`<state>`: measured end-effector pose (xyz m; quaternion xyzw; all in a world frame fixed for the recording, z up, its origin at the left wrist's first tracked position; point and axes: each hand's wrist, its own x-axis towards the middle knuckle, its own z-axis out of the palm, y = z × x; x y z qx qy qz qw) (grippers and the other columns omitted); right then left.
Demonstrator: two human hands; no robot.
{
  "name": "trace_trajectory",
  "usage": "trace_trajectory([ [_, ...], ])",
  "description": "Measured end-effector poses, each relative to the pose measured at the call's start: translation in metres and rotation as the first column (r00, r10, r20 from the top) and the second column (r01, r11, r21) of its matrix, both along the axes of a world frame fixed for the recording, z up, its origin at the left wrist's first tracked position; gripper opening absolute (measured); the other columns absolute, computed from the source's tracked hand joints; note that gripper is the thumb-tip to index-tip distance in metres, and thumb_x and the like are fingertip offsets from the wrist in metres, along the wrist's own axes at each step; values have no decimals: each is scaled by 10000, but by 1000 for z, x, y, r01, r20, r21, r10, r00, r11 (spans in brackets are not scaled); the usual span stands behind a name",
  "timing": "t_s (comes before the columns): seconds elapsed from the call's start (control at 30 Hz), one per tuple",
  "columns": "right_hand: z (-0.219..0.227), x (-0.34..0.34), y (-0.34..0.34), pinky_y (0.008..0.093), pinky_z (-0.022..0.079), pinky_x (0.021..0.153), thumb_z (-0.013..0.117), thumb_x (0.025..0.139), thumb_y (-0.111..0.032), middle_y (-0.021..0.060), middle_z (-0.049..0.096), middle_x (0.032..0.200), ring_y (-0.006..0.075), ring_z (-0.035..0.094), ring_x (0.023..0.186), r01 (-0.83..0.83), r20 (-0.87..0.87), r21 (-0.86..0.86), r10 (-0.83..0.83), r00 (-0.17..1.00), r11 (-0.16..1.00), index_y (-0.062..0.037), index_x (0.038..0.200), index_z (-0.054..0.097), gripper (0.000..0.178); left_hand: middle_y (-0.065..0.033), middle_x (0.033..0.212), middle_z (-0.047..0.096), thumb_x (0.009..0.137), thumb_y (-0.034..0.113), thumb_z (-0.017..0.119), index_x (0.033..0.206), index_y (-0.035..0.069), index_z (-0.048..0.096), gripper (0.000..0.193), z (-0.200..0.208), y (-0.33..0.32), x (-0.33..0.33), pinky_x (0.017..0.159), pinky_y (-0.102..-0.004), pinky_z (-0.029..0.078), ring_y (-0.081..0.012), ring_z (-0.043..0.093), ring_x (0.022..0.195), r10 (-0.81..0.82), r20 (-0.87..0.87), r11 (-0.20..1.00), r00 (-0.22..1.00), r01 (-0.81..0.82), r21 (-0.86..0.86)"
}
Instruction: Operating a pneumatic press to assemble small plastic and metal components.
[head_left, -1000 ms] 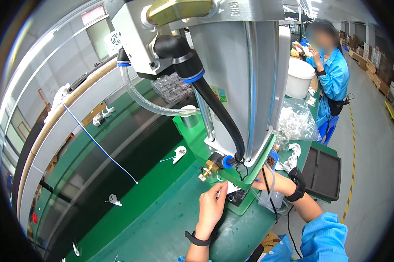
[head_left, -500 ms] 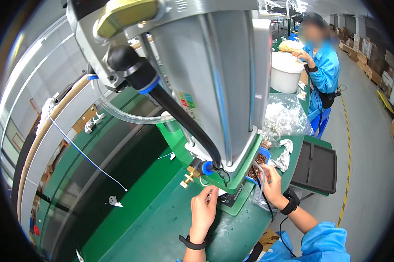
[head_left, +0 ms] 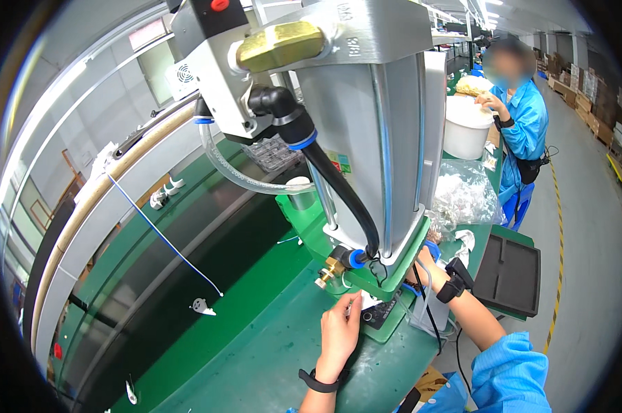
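A small multicoloured sticker is showing on the grey press. Bare workbench is stretching leftward from your left hand, whose fingertips are pinching a white piece under the press. Near the workbench's right edge, your right hand is sitting by a blue bin, grip hidden.

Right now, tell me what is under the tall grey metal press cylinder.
Under the cylinder: a flat green plate, then, lower, a black panel and a small white piece by the left hand. The plate covers whatever sits directly beneath.
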<state>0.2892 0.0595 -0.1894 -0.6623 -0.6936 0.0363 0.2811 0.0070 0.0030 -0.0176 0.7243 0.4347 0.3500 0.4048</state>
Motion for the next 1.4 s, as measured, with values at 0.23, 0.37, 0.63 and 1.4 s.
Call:
trace_trajectory([
  [0.23,135,-54,-48,425,385,574,521,733,-127,119,571,732,324,566,693,73,124,142,-90,988,987,-47,665,564,113,-132,602,571,857,155,514,930,13,602,183,-9,5,4,444,-306,359,-141,466,436,54,151,993,987,-69,95],
  [0.37,104,-37,-48,428,425,605,553,714,-97,174,533,709,375,529,696,110,-394,169,-35,918,979,-6,703,542,92,70,543,409,872,173,492,842,36,582,166,-3,16,-6,418,-193,272,-18,344,459,108,382,984,918,-44,-171],
  [0.63,140,-37,-80,340,406,498,566,700,8,196,523,598,332,510,524,114,-147,117,-96,984,987,25,804,560,106,-69,781,581,885,222,451,995,5,544,260,-32,90,-66,652,-277,423,-154,518,684,271,101,961,957,-275,29],
  [1.4,142,-43,-150,192,426,597,611,749,-7,29,608,706,60,545,645,162,-723,28,-92,684,986,28,780,598,49,-185,960,520,811,97,467,1060,-18,430,277,-128,225,-212,711,-391,495,-325,556,873,754,-592,594,285,-681,429],
])
